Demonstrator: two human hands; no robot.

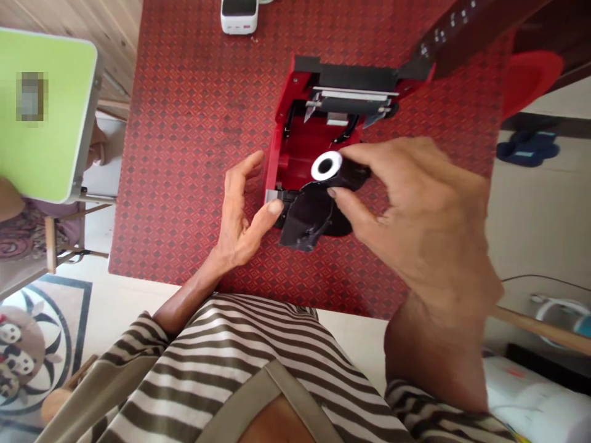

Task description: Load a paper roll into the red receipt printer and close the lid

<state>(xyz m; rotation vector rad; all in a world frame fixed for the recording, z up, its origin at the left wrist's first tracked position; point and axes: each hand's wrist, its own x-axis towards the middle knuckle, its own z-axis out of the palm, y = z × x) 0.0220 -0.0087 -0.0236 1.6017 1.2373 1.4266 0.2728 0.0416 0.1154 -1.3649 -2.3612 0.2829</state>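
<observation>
A small red-and-black printer point(302, 144) lies with its lid raised, so its roller and red inner bay show. Above the bay my right hand point(415, 197) pinches a black roll point(353, 172) with a white ring-shaped core between thumb and forefinger. A loose black flap point(307, 215) hangs from the roll over the printer's front edge. My left hand point(242, 212) is at the printer's left side, fingers apart and nothing held. Its thumb tip is at the front left corner; whether it presses there I cannot tell.
The printer rests on a table with a red patterned cover point(184, 154). A white device point(239, 17) sits at the far edge. To the left stands a green-topped table point(50, 147). A dark brown beam-like piece point(462, 37) crosses the upper right, near a red round object point(530, 80).
</observation>
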